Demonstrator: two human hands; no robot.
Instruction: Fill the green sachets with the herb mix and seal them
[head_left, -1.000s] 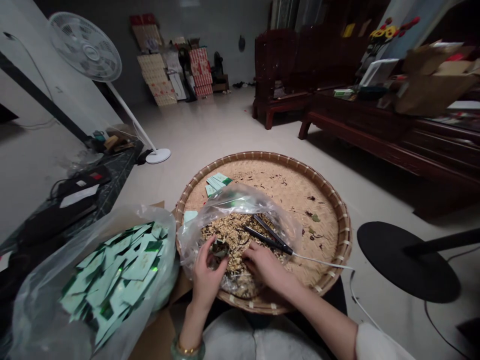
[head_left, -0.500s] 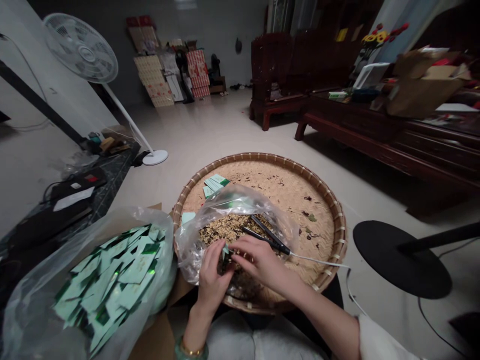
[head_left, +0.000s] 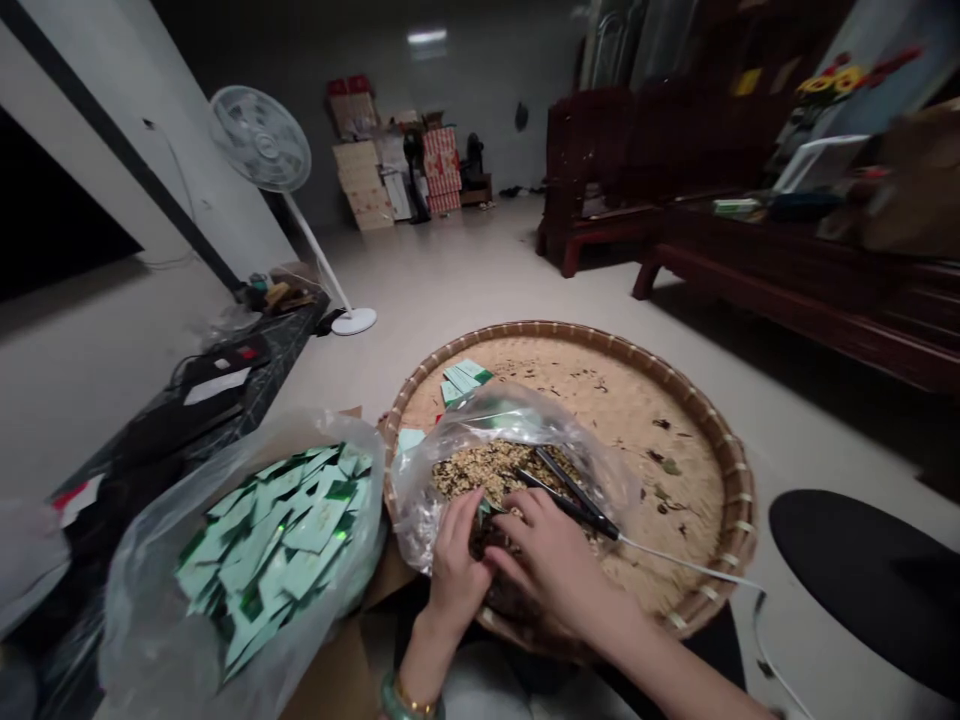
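Observation:
My left hand (head_left: 459, 560) is closed around a small green packet (head_left: 489, 507), low over an open clear plastic bag (head_left: 416, 500). Much of the packet is hidden by the fingers. My right hand (head_left: 551, 550) is beside it, thumb and fingers apart, fingertips close to the packet; whether they touch it is unclear. In the bag lies a loose mix of pale grains (head_left: 480, 465) and dark bits. A black hair straightener (head_left: 577, 495) with a white cord rests on it, just beyond my right hand. The bag sits in a round woven bamboo tray (head_left: 645, 385).
Several flat green packets (head_left: 465, 378) lie at the tray's far left. Left of the tray, a plastic bag (head_left: 142, 600) holds many green packets (head_left: 277, 540). A white fan (head_left: 262, 140) stands beyond, a dark wooden table (head_left: 780, 290) to the right, and a round black base (head_left: 862, 580) nearer.
The view has swung left, so everything sits further right. My right hand's fingers have shifted lower beside the packet, which shows less above my left fingers. The straightener stays in the bag.

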